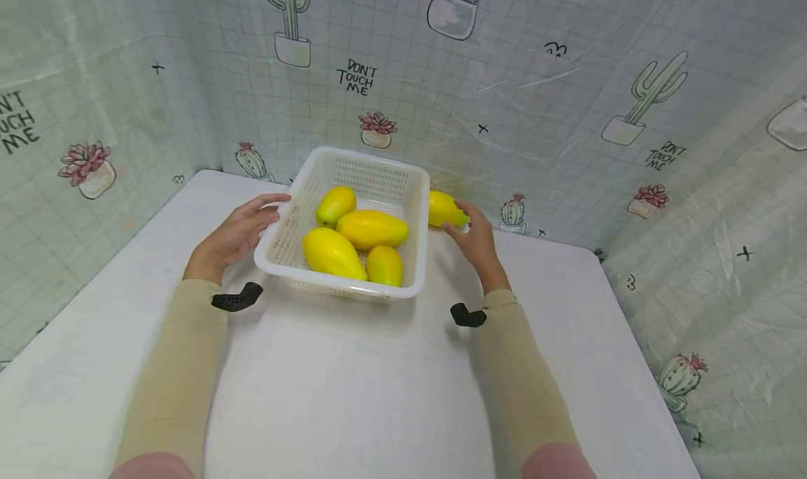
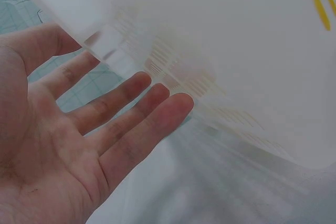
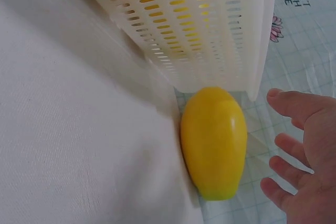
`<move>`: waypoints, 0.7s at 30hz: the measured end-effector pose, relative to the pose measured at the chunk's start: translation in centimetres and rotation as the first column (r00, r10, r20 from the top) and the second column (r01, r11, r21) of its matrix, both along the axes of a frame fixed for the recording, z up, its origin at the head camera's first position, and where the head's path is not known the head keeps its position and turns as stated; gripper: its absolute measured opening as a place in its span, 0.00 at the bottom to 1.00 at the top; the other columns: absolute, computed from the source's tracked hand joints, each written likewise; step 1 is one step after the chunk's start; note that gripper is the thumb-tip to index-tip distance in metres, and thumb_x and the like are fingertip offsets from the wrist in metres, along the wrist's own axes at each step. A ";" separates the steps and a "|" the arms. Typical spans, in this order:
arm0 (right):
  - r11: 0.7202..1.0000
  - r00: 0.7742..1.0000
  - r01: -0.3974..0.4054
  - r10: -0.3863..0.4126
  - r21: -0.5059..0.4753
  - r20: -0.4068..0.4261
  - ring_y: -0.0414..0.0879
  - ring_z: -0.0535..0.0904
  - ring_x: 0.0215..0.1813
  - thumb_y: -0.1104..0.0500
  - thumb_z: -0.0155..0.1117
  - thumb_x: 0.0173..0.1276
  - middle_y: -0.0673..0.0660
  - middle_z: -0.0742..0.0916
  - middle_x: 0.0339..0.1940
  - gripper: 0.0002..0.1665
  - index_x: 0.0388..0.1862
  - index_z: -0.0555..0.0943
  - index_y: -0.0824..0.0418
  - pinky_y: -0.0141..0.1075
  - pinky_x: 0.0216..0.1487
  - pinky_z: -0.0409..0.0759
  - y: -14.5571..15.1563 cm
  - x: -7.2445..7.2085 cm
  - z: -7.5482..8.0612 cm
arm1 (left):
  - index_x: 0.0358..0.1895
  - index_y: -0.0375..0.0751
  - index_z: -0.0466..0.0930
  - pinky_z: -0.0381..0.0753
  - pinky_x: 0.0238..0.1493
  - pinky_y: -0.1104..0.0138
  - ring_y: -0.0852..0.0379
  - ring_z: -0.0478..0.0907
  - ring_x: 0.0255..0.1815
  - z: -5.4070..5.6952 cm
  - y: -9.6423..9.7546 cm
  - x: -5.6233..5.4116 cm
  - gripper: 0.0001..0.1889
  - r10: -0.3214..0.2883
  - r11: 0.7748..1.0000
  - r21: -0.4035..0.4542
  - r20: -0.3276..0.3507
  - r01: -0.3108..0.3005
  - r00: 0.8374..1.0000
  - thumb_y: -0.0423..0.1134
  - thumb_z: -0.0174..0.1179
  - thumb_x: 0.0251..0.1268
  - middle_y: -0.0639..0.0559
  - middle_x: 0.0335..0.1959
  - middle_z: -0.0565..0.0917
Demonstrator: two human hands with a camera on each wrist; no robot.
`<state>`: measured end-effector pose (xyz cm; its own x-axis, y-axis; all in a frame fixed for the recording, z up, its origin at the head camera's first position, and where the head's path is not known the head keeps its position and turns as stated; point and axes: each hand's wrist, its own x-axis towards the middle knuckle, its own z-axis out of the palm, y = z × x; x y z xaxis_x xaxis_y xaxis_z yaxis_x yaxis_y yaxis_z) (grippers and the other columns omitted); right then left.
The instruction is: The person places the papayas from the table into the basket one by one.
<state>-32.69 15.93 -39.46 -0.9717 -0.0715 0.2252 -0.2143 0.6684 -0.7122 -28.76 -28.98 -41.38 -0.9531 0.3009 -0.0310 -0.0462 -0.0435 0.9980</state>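
A white plastic basket (image 1: 340, 282) with slotted walls holds several yellow mangoes (image 1: 373, 230). My left hand (image 1: 230, 235) is at the basket's left side, its fingers extended along the outer wall, the fingertips right at the slots in the left wrist view. Outside the basket, by its right wall, lies another yellow mango (image 3: 214, 145) with a greenish end. My right hand (image 1: 477, 244) hovers at this mango, thumb and fingers spread apart. In the right wrist view a gap shows between its fingers (image 3: 286, 195) and the fruit.
Everything stands on a white table (image 1: 353, 388), with the basket near its back edge. A curtain (image 1: 410, 80) printed with cacti and lettering hangs behind the table and along both sides. Black wrist mounts (image 1: 238, 298) sit on both sleeves.
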 end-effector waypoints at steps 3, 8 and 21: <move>1.000 1.000 -0.003 0.003 0.001 0.004 0.54 0.65 0.72 0.53 0.65 0.67 0.56 0.72 0.71 0.35 0.71 0.67 0.55 0.51 0.73 0.65 0.0 -0.1 0.0 | 0.72 0.51 0.60 0.84 0.48 0.69 0.60 0.79 0.52 0.1 0.0 0.0 0.24 -0.003 1.000 0.003 -0.002 0.003 1.000 0.40 0.48 0.76 0.55 0.64 0.68; 1.000 1.000 0.001 -0.001 0.010 0.024 0.54 0.65 0.72 0.52 0.65 0.67 0.56 0.72 0.72 0.36 0.72 0.66 0.54 0.49 0.73 0.65 -0.1 -0.3 0.1 | 0.72 0.51 0.60 0.84 0.48 0.69 0.60 0.79 0.52 0.2 0.0 0.0 0.24 -0.004 1.000 -0.002 0.001 0.004 1.000 0.41 0.48 0.76 0.55 0.64 0.68; 1.000 0.998 0.001 -0.001 -0.002 0.060 0.56 0.66 0.72 0.52 0.66 0.67 0.58 0.72 0.71 0.37 0.72 0.64 0.57 0.50 0.73 0.65 0.0 -0.8 0.3 | 0.72 0.51 0.60 0.84 0.48 0.69 0.60 0.80 0.51 0.6 -0.1 -0.2 0.24 0.000 1.000 -0.004 0.022 0.000 1.000 0.41 0.48 0.76 0.55 0.64 0.68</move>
<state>-33.54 15.95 -39.14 -0.9835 -0.0698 0.1668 -0.1703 0.6672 -0.7251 -28.94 -29.04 -40.80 -0.9521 0.3011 -0.0535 -0.0684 -0.0392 0.9969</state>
